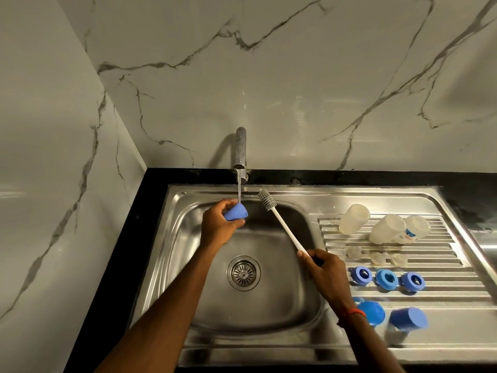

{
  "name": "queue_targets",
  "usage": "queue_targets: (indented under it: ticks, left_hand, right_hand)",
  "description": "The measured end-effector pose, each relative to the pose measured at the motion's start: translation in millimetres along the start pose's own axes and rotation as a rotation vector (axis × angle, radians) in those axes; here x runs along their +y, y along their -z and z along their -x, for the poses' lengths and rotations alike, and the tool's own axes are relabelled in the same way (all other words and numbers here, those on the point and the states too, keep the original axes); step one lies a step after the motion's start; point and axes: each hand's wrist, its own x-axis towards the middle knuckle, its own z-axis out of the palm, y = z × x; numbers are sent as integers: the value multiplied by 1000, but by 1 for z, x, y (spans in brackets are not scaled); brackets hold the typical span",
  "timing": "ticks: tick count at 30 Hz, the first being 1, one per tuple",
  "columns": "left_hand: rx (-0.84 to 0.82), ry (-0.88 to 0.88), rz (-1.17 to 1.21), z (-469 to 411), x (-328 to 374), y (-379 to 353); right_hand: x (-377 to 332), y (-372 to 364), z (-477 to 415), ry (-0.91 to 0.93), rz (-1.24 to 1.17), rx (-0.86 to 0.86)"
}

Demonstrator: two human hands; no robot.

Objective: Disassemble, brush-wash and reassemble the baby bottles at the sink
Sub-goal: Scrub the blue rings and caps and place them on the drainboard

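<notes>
1. Left hand (219,223) is over the back of the basin of the stainless steel sink (174,238). Thumb and fingers are curled round a small blue plastic bottle cap (236,213), pinching it by its sides.
2. The cap sits directly under the thin water stream (238,189) from the chrome faucet (240,149). The water lands on the cap's upper edge.
3. Right hand (326,273) is over the basin's right edge. Its fingers are closed together round the lower end of the white-handled bottle brush (282,224), with the thumb lying along the handle.
4. The brush is tilted, its grey bristle head up and towards the back. The head is just right of the stream and apart from the cap.
5. At the back of the ribbed steel drainboard (443,292) stand three translucent bottle bodies (387,228). The two on the right touch. Whether any is tipped over, cannot tell.
6. In front of them, three clear silicone nipples (379,257) lie in a row.
7. Next row forward holds three blue screw rings (386,278), near one another.
8. Nearest the front edge are two more blue caps (408,319). The left one is partly hidden by the right wrist.
9. A red thread band (355,312) is on the right wrist.
10. A round metal drain strainer (243,273) sits in the basin floor, between the forearms.
</notes>
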Motion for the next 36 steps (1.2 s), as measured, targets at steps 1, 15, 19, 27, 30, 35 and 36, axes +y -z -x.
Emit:
queue_targets:
  ticks: [1,15,19,27,30,35,36]
  left_hand:
    - [-11,-21,-71,1,-5,3]
    - [-418,-253,-834,19,4,38]
    - [-373,-292,-742,30,13,38]
    - [-375,-231,-846,47,18,16]
    - [-412,-211,-884,53,16,5]
    - [-471,-177,-921,62,11,-3]
    - [-472,-167,-893,61,11,-4]
  right_hand:
    - [0,0,0,-1,5,-1]
    - [0,-2,7,16,42,12]
    - [-2,1,11,34,33,23]
    - [2,7,20,94,44,43]
    - [6,11,24,102,45,68]
    - [8,26,31,102,6,73]
    - [8,29,32,105,0,76]
